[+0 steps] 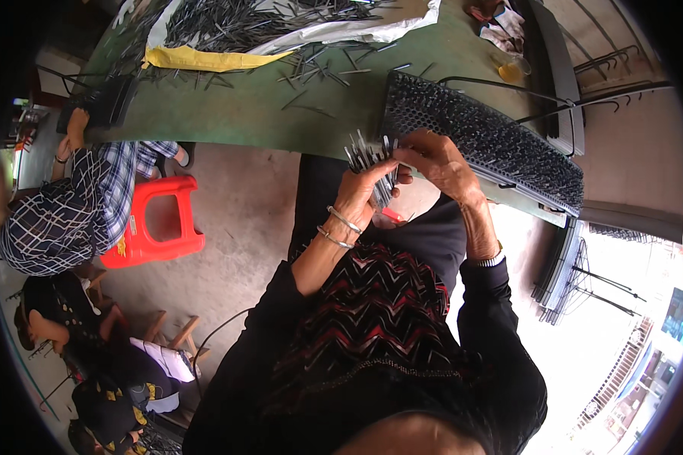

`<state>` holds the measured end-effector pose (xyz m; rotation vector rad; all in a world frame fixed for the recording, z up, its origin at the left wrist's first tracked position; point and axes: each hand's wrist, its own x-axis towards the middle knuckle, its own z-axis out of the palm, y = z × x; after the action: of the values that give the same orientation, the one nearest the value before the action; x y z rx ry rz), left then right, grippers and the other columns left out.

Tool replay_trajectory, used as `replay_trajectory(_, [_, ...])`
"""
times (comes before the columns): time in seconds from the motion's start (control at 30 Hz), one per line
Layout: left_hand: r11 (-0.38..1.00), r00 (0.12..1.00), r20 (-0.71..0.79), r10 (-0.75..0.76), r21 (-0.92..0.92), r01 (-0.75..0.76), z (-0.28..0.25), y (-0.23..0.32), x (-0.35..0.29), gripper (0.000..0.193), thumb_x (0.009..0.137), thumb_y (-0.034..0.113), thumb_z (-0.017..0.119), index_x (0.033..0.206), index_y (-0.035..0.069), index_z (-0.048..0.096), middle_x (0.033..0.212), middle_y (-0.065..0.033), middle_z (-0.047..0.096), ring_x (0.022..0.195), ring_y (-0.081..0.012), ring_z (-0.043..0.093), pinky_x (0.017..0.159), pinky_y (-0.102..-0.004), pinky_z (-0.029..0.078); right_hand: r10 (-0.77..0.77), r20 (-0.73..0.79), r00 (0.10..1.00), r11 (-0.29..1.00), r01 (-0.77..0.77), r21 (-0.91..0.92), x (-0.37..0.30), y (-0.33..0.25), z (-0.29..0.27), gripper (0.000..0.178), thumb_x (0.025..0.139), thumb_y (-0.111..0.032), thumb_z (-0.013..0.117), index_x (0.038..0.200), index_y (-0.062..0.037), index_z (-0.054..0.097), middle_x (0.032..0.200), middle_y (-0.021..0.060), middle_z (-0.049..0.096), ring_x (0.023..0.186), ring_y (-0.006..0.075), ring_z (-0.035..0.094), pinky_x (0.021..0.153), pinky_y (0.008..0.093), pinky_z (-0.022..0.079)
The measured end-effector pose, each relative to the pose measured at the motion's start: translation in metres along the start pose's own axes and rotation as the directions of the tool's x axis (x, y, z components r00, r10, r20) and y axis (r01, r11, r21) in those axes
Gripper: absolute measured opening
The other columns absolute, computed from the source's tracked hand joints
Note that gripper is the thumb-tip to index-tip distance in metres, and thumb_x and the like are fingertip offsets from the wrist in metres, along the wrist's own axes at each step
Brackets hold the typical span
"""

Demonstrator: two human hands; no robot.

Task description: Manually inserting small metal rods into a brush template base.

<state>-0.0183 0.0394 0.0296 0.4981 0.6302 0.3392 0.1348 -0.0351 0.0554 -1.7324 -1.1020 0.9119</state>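
My left hand is wrapped round a bundle of thin dark and silvery rods, whose ends fan out above the fingers. Close against it, my right hand has its fingers bent and thumb drawn in at the bundle's side. Whatever is between those fingertips is too small to make out. Just beyond the right hand a long perforated rack slants along the table edge. Short dark pieces stand packed in most of its holes, while bare holes show toward its left end.
More loose rods lie heaped on a white and yellow sack on the green table. At the table's right are a cup of yellow liquid and a cloth. A red stool and co-workers are at left.
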Motion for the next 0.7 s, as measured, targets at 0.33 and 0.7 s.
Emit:
replay_trajectory(0.33, [0.991,0.999,0.008,-0.053,0.123,0.051,-0.001,-0.002,0.0,0.024,0.083,0.016,0.069,0.105,0.006,0.063,0.092,-0.0091,0.07,0.082,-0.019,0.069,0.058,-0.0259,0.047,0.119,-0.034,0.992,0.989,-0.116,0.094,-0.006,-0.008,-0.004,0.015,0.086,-0.012,0.062,0.09,0.0027,0.065,0.075,0.0059,0.063,0.069,0.0104,0.057,0.063,0.0259,0.047])
replay_trajectory(0.7, [0.993,0.993,0.022,-0.113,-0.026,0.114,-0.01,-0.01,0.015,0.025,0.087,0.018,0.066,0.108,0.004,0.062,0.097,-0.0148,0.067,0.086,-0.0253,0.068,0.068,-0.0383,0.055,-0.029,-0.431,0.902,0.998,0.05,0.037,0.005,-0.012,-0.015,0.008,0.089,-0.004,0.058,0.093,0.0019,0.058,0.08,0.008,0.067,0.072,0.0114,0.065,0.065,0.0237,0.051])
